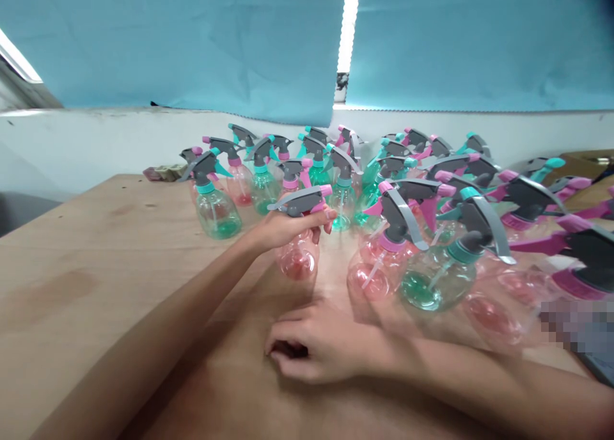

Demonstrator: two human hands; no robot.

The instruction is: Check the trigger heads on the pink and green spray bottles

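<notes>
My left hand (288, 226) reaches forward and is closed round the neck of a pink spray bottle (298, 256) with a grey trigger head and pink nozzle. That bottle stands on the wooden table (96, 267) at the front of a crowd of bottles. My right hand (319, 347) lies on the table close to me, knuckles up, fingers curled under; nothing shows in it. A pink bottle (377, 270) and a green bottle (439, 280) stand just beyond the right hand.
Several clear green and pink spray bottles (218, 213) with grey triggers fill the far and right part of the table. A white wall ledge (96, 139) and blue sheeting (192, 43) rise behind. A small crumpled object (163, 171) lies at the table's far left edge.
</notes>
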